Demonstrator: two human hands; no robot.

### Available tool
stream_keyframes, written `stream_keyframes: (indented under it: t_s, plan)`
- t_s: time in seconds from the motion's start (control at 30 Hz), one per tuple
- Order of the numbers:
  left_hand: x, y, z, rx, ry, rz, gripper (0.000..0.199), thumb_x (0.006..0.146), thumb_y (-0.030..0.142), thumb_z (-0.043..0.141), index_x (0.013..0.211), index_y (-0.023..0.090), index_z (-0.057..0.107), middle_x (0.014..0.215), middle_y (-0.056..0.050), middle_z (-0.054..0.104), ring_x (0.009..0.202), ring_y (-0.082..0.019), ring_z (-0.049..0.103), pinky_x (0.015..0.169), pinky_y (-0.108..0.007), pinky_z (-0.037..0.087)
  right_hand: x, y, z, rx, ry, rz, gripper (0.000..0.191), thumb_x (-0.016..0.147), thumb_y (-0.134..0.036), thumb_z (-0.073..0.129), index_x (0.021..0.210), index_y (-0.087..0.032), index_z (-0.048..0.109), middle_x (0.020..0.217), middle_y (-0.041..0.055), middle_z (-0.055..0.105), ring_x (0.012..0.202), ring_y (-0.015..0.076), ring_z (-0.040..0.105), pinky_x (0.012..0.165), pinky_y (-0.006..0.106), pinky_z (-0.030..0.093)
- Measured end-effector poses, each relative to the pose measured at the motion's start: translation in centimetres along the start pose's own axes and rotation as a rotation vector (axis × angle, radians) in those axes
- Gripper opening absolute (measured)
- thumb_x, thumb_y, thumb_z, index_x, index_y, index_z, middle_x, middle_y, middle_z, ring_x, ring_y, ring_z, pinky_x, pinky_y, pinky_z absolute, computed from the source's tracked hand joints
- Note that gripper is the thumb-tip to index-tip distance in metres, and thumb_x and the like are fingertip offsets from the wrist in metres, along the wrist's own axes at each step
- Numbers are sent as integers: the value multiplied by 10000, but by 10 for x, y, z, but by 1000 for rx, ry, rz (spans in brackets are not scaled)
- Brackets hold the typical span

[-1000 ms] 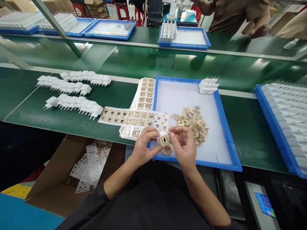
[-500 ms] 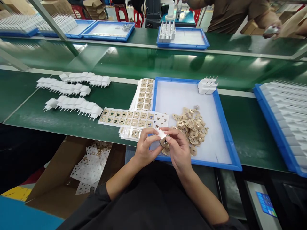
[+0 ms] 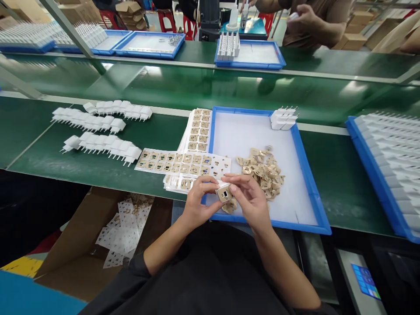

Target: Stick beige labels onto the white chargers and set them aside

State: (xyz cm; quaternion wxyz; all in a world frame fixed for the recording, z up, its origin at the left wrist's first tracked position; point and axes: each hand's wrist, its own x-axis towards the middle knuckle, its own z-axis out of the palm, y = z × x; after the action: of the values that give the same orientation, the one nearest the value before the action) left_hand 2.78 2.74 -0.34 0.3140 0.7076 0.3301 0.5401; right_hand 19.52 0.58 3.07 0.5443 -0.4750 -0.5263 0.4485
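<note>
Block, small, white, corners rounded; face turned up toward the wearer is tan, with a dark rectangular opening and a narrower pale slot beside it. Located between both hands, above the near left corner of a blue tray. Left hand: thumb and fingers pinching its left side. Right hand: thumb pressed at the tan face's right edge, fingers curled behind. Loose tan pieces heaped just beyond.

Even light, stretched edges

The bench is brightly and evenly lit. Pale glare is thrown back by the glossy green panel. Detail in the black shirt is largely lost. The right-hand tray is visibly stretched.
</note>
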Motion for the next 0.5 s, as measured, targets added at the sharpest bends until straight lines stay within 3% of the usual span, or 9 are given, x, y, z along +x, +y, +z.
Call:
stream_keyframes:
  t_s: [0.07, 0.17, 0.23, 0.33, 0.43, 0.5]
  plan:
    - [0, 1, -1, -8, -2, -53, 355, 825, 220, 789, 1114, 229, 584, 1096, -76, 598, 1050, -207, 638, 705, -266, 620, 1, -3, -3, -209, 8, -160, 64, 935, -276, 647, 985, -279, 686, 1157, 57, 759, 1287, 275, 606, 1117, 533, 460]
    - [0, 0, -3, -63, -18, -161, 331, 845, 258, 767, 1120, 228, 586, 1121, -78, 603, 1055, -207, 649, 727, -277, 627, 0, -4, -11, -338, -110, -361, 33, 873, -266, 708, 894, -289, 701, 1147, 59, 747, 1267, 316, 598, 1091, 573, 460]
    - [1, -1, -6, -76, -25, -195, 334, 844, 267, 765, 1125, 228, 588, 1122, -76, 611, 1038, -199, 652, 751, -279, 622, 1, 0, -20, -263, -147, -360, 4, 892, -285, 683, 895, -283, 684, 1021, 59, 745, 1122, 300, 662, 993, 532, 526]
    - [2, -3, -15, -38, -13, -215, 357, 832, 269, 773, 1134, 222, 588, 1120, -76, 627, 1013, -193, 653, 765, -278, 608, 8, 11, -39, -408, 11, -228, 77, 932, -320, 622, 954, -259, 665, 931, 56, 714, 951, 262, 677, 895, 466, 545]
    - [2, -6, -31, 20, 25, -214, 354, 831, 258, 757, 1140, 216, 590, 1093, -67, 645, 941, -177, 650, 767, -282, 589, 18, 24, -56, -808, 124, -219, 224, 900, -392, 629, 1051, -237, 685, 1063, 101, 712, 1061, 313, 642, 977, 520, 485]
    - [1, -11, -50, 109, 82, -216, 350, 827, 252, 746, 1141, 211, 599, 1057, -58, 654, 874, -163, 634, 756, -284, 566, 23, 30, -62, -890, 144, -261, 291, 915, -409, 601, 1133, -233, 678, 1142, 114, 705, 1114, 315, 635, 995, 510, 480]
